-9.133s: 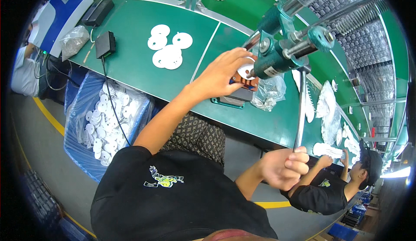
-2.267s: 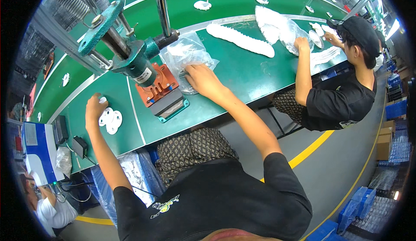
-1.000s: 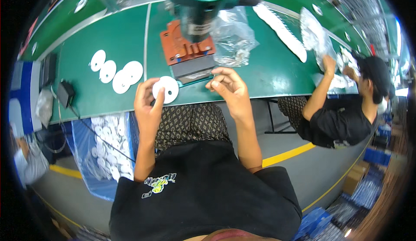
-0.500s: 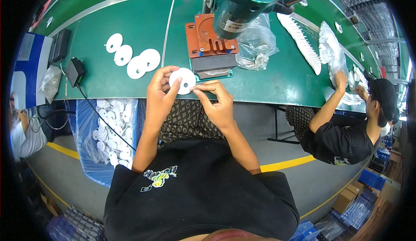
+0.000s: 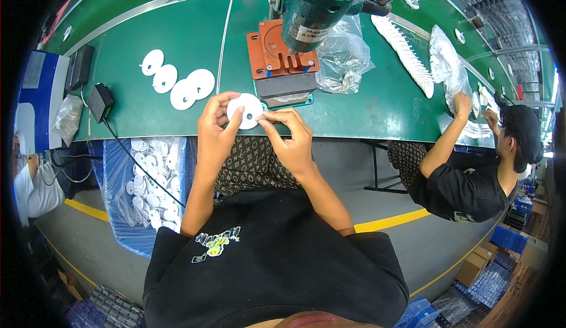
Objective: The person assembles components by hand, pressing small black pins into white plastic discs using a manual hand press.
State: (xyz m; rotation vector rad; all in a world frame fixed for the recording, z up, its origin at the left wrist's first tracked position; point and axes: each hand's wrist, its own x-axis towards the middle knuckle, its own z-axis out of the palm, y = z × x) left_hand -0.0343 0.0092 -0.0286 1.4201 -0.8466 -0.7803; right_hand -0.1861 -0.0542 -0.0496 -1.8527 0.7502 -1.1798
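My left hand [image 5: 217, 122] grips a flat white disc [image 5: 242, 103] by its left side, with the thumb lying over its face. The disc has a round hole off its middle and is held above the table's front edge. At the disc's right rim, the thumb and forefinger of my right hand [image 5: 291, 138] are pinched together; whether a small part sits between them is hidden. Just beyond my hands stands a green press [image 5: 306, 15] with an orange fixture plate [image 5: 272, 48] on a dark block. Several similar white discs [image 5: 201, 84] lie to the left on the green table [image 5: 147, 24].
A blue-lined bin [image 5: 127, 233] of white discs stands below the table at left, a black cable [image 5: 138, 163] crossing it. A clear plastic bag [image 5: 348, 63] lies right of the press, beside a row of white parts [image 5: 407, 57]. A co-worker [image 5: 471, 186] sits at right.
The whole view has shifted slightly. Both hands keep the same hold at the disc, with only slight movement of the right fingers at its rim.
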